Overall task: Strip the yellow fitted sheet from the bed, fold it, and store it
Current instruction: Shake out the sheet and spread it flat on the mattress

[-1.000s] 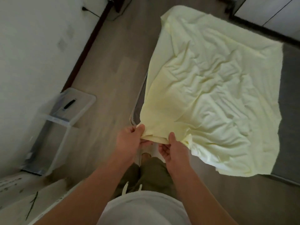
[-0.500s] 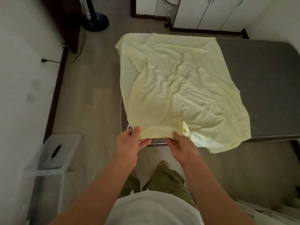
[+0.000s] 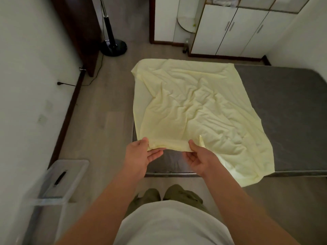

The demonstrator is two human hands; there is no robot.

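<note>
sheet (image 3: 194, 110) is already off the mattress corners, lying rumpled and partly doubled on the bare grey bed (image 3: 283, 103). left hand (image 3: 139, 154) and right hand (image 3: 200, 156) each pinch its near edge. folding looks underway; storing, maybe in the plastic bin (image 3: 58, 181), remains.

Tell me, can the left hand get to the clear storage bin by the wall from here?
Probably not yet: the left hand pinches the yellow sheet, and the bin sits low on bare floor to its left, so it must let go first.
</note>
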